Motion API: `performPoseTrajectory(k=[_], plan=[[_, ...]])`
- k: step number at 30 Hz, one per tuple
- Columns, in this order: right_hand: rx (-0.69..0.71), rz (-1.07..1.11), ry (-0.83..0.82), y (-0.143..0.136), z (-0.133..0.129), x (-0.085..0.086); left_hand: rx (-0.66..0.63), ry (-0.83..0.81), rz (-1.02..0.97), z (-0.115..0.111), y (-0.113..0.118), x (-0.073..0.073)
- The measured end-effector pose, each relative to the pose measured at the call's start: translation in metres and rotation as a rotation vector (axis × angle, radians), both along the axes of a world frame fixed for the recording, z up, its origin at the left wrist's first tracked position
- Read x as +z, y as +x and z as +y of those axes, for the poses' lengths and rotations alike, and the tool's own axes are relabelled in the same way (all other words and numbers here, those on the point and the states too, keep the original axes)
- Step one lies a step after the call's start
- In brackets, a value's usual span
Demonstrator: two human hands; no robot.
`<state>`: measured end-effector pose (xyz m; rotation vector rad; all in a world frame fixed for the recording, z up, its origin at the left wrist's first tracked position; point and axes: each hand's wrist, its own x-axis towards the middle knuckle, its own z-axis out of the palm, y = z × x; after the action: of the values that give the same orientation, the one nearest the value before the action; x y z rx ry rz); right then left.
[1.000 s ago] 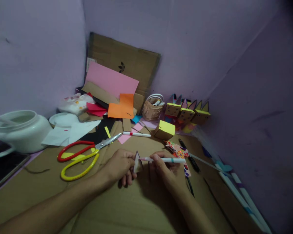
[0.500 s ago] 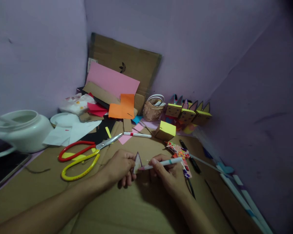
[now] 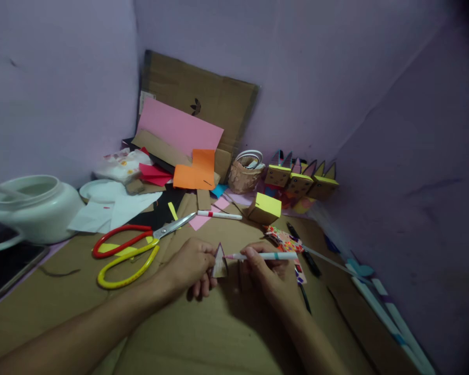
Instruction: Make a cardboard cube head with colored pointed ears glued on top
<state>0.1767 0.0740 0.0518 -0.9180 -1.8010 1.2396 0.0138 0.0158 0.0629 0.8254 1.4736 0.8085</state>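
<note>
My left hand [image 3: 197, 265] pinches a small paper triangle [image 3: 220, 264] with a dark outline, holding it upright above the cardboard [image 3: 180, 333]. My right hand [image 3: 271, 271] grips a white felt-tip marker [image 3: 279, 256] with a teal band, lying nearly level. Its pinkish tip is at the triangle's right edge; whether it touches I cannot tell. Left of my left hand lie scissors [image 3: 156, 240] with one red and one yellow handle. Beyond my hands are another white marker [image 3: 219, 215] with a red band and a small box [image 3: 264, 209] with a yellow top.
At left stands a white pot [image 3: 35, 211] beside a dark phone-like slab [image 3: 11, 273]. Coloured paper, including an orange piece [image 3: 195, 174], is heaped at the back. A brown basket [image 3: 244, 175] and several eared boxes [image 3: 300, 183] stand farther right. A black pen [image 3: 311, 263] lies near my right hand.
The marker's tip has moved up along the triangle's right side, and the marker has turned closer to level. My left hand still holds the triangle in nearly the same place.
</note>
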Motion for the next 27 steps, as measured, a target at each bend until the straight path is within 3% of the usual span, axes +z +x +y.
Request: performPoseTrajectory(k=[4,9,15,22,27], plan=[[0.072,-0.021,-0.043,0.000,0.000,0.000,-0.006,-0.001,0.003,0.000,0.000,0.000],[0.008,-0.015,0.008,0.000,0.000,0.004,-0.009,-0.002,0.008,0.000,0.000,0.001],[0.116,-0.047,-0.060,0.002,-0.002,0.002,-0.015,-0.012,0.000,0.000,-0.001,0.004],[0.048,0.082,-0.052,0.002,0.000,0.009,-0.005,0.025,0.045,0.002,-0.005,0.000],[-0.005,0.045,0.027,0.001,0.000,0.012,-0.015,0.024,0.054,0.001,-0.005,0.002]])
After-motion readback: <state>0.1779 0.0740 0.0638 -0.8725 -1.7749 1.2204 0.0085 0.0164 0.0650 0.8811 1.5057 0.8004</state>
